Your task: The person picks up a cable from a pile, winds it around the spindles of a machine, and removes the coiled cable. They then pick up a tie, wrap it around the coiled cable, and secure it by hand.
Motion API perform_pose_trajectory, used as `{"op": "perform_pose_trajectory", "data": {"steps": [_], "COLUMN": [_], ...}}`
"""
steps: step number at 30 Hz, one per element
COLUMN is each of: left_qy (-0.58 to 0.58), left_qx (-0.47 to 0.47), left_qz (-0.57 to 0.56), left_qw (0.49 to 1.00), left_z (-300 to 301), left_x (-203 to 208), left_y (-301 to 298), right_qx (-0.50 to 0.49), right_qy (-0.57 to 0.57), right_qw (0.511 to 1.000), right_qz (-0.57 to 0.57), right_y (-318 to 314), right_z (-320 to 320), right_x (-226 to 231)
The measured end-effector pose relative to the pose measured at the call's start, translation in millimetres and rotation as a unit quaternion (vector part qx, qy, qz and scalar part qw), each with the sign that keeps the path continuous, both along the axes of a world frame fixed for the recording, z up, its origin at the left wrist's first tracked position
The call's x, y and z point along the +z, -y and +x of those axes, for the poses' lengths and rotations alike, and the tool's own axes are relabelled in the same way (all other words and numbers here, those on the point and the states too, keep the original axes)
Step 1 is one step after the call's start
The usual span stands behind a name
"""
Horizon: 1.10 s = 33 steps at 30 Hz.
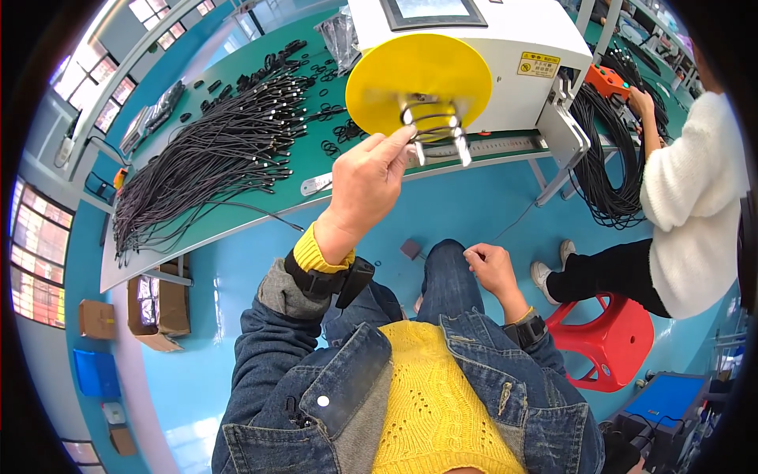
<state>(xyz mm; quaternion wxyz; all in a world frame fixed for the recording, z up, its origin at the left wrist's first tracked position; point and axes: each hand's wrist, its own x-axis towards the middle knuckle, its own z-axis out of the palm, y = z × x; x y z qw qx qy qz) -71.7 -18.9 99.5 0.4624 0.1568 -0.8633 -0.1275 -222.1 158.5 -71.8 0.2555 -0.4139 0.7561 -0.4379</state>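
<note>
In front of a yellow disc [387, 71] on a white machine, metal prongs [460, 142] stick out, blurred by motion. Black cable [430, 130] loops around them. My left hand [367, 182] reaches up from below, thumb and index finger pinched at the left side of the loops, seemingly on the cable. Lower down, beside my knee, my right hand [493, 272] is curled closed; anything inside its fingers is hidden. It is well apart from the machine.
A big bundle of black cables [213, 150] lies on the green table [229, 201], left of the machine. Small black loops lie between. A metal ruler [505, 145] runs along the edge. On the right, a co-worker in a white sweater [687, 205] stands by a red stool [608, 340].
</note>
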Motion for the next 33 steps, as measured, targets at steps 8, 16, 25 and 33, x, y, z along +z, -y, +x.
{"op": "perform_pose_trajectory", "data": {"steps": [8,16,25,33], "left_qy": [-0.03,0.037,0.075,0.174], "left_qx": [-0.017,0.039,0.08,0.054], "left_qz": [0.022,-0.132,-0.161,-0.088], "left_qw": [0.999,0.99,0.981,0.979], "left_z": [-6.5,-21.5,-25.8,-27.4], "left_x": [-13.7,5.2,16.2,12.9], "left_y": [-7.5,-19.4,-26.9,-10.0], "right_qx": [0.002,-0.008,0.029,0.077], "right_qy": [0.023,-0.045,-0.014,0.003], "right_qw": [1.0,0.978,0.96,0.957], "right_qz": [0.011,-0.201,-0.28,-0.28], "right_y": [3.0,40.1,69.0,96.0], "right_z": [-4.7,-16.4,-10.6,-39.9], "right_x": [6.6,80.6,141.5,140.8]}}
